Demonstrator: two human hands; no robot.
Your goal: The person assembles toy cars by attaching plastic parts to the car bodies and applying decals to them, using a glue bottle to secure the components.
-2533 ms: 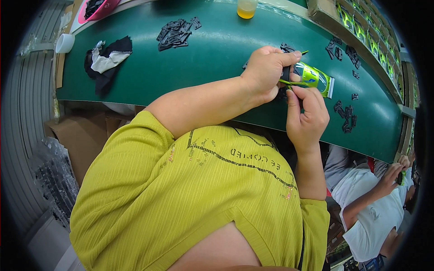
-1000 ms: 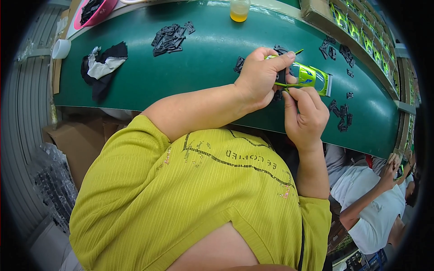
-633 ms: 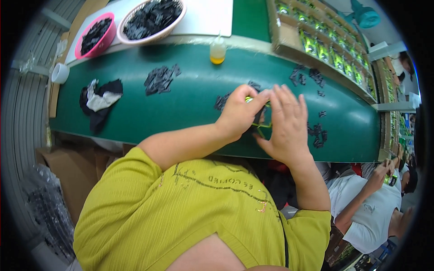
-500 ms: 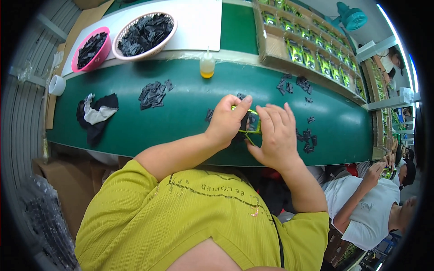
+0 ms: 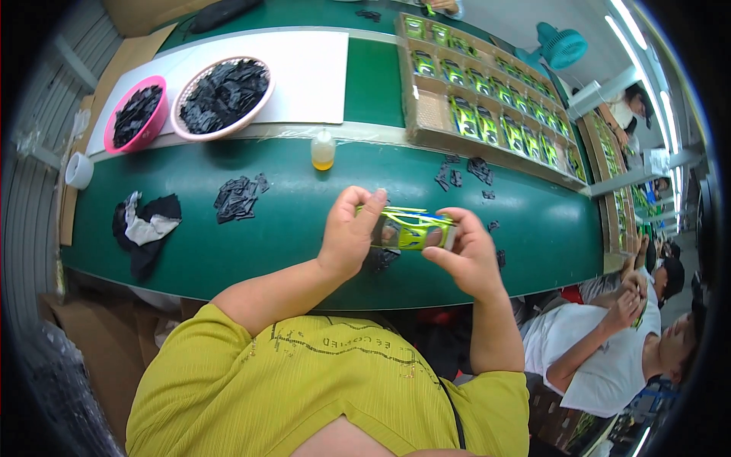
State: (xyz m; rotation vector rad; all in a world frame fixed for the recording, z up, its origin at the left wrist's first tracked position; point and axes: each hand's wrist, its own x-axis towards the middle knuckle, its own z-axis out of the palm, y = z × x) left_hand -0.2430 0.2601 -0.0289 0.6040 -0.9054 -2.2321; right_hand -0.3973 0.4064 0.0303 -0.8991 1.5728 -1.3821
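Between my two hands is a lime-green framed piece with see-through panes and thin green strips along its top; its exact kind I cannot tell. My left hand pinches its left end, thumb on top and fingers curled below. Closed round the right end is my right hand, its thumb across the front. A little blue shows near that end. Partly hidden under the piece, a few small black parts lie on the green table.
Black parts fill a pink bowl and a pale basket. A bottle of yellow liquid stands ahead, black parts and a cloth leftward. A cardboard tray holds green pieces. A person in white works at right.
The green piece has been turned so that its long side runs across between my hands. My right hand has shifted to its right end. The whole view has tilted, showing more of the far table.
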